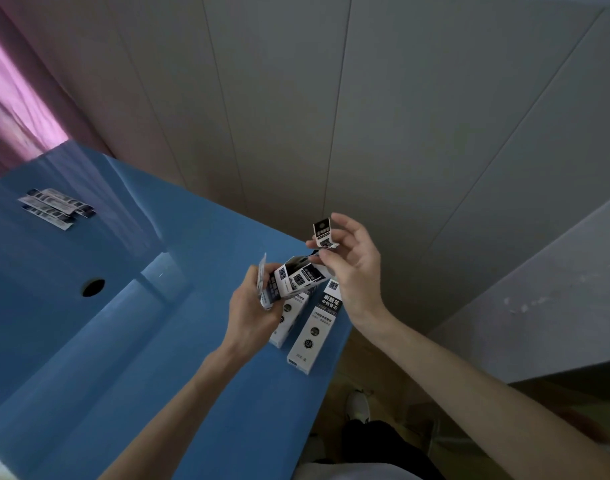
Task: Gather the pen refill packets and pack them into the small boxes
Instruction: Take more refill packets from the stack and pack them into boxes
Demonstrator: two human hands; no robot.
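The box [298, 277] is held above the bench's [130, 341] near edge, its open mouth tilted up and right toward the right hand [352, 268], which pinches the lifted end flap [322, 233]. The left hand [251, 313] grips the box's lower end with a packet [262, 275] alongside. Two boxes [310, 334] lie beneath; more packets [56, 207] lie well apart, far left, nearer the left hand.

Arms: both forearms bare, no sleeves in view
Left hand [248, 313]: bare, no ring or watch
Right hand [353, 268]: bare, wrist unadorned
Trousers [372, 441]: dark, black-looking fabric
Shoe [359, 405]: white, rounded toe
Top [348, 472]: pale, whitish cloth
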